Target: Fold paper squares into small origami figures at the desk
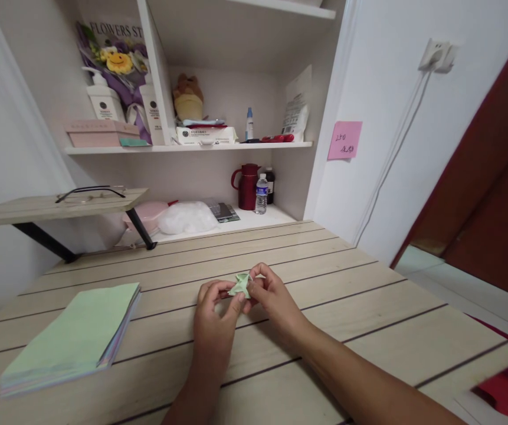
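A small folded piece of light green paper (241, 284) is held just above the wooden table, between my two hands. My left hand (216, 310) pinches its left and lower edge between thumb and fingers. On the other side, my right hand (271, 292) grips the paper's right edge with thumb and curled fingers. Parts of the paper are covered by the fingertips, and its exact folded shape is hard to make out. To the left lies a thick stack of coloured paper (74, 333) with a light green sheet on top.
The striped wooden table (369, 307) reaches back to a white shelf unit (192, 149). A small raised stand (98, 203) bears eyeglasses (89, 192) at the left. Farther back are a red jug (248, 188), a water bottle (261, 195) and a white plastic bag (187, 217).
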`<move>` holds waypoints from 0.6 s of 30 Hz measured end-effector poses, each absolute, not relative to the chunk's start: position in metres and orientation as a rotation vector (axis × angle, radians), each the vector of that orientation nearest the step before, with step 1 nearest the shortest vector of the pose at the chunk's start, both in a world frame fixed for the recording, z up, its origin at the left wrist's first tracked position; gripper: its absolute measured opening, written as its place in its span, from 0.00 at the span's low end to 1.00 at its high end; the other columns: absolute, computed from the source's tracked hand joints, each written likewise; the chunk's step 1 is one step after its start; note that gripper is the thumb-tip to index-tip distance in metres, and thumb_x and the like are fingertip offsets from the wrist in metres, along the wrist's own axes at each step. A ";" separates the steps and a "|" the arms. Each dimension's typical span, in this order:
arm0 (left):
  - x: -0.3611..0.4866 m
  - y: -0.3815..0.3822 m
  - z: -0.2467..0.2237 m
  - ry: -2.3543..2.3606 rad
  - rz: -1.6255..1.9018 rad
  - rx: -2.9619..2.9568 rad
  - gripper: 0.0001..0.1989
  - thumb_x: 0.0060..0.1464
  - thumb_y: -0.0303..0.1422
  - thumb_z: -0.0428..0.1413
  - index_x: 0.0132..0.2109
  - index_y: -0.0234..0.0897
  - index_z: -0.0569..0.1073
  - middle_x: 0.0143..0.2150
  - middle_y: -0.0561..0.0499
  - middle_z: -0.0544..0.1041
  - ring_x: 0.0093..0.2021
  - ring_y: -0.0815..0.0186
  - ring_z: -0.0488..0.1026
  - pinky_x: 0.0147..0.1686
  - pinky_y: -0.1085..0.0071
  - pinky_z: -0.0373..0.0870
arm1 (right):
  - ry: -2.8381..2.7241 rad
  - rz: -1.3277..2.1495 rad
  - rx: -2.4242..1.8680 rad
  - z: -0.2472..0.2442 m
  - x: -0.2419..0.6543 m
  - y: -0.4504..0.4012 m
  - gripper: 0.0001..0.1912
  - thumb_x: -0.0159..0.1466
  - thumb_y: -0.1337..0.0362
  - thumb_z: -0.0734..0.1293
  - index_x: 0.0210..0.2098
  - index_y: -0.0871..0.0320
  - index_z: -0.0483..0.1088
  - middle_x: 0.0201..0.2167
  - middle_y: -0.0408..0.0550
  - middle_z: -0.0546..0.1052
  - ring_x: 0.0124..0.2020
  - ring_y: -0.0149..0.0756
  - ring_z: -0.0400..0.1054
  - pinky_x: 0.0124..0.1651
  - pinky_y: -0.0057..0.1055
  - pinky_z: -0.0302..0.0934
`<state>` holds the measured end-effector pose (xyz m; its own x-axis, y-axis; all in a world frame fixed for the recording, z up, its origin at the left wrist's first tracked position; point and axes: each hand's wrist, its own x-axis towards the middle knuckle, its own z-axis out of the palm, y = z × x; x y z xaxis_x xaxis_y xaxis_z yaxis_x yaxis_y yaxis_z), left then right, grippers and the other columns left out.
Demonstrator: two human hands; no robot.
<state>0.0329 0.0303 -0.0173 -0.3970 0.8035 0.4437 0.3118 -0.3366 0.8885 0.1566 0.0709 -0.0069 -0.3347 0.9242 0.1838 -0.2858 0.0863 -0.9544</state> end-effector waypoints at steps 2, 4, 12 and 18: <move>0.033 0.030 -0.016 1.519 1.818 1.457 0.06 0.44 0.35 0.63 0.32 0.39 0.76 0.37 0.49 0.74 0.40 0.60 0.73 0.45 0.63 0.71 | -1.410 1.433 -0.742 -0.008 0.156 0.071 0.12 0.59 0.56 0.67 0.33 0.54 0.60 0.16 0.32 0.67 0.17 0.29 0.66 0.25 0.25 0.58; 0.032 0.030 -0.015 1.503 1.819 1.449 0.06 0.46 0.36 0.62 0.30 0.39 0.75 0.38 0.48 0.73 0.42 0.60 0.72 0.47 0.63 0.70 | -1.519 1.354 -0.784 -0.011 0.157 0.071 0.10 0.60 0.58 0.67 0.32 0.55 0.61 0.17 0.33 0.66 0.18 0.29 0.66 0.26 0.25 0.57; 0.029 0.030 -0.019 1.387 1.627 1.255 0.14 0.52 0.43 0.57 0.36 0.36 0.76 0.47 0.45 0.73 0.49 0.57 0.70 0.50 0.63 0.66 | -1.626 1.099 -0.800 -0.013 0.158 0.074 0.03 0.53 0.69 0.66 0.24 0.58 0.66 0.25 0.39 0.64 0.26 0.28 0.58 0.29 0.25 0.53; 0.024 0.032 -0.018 1.593 1.825 1.158 0.14 0.48 0.42 0.61 0.37 0.37 0.71 0.37 0.50 0.72 0.36 0.63 0.72 0.40 0.64 0.69 | -1.342 1.453 -0.818 -0.013 0.152 0.072 0.06 0.52 0.66 0.66 0.27 0.56 0.62 0.18 0.34 0.64 0.17 0.25 0.58 0.23 0.24 0.51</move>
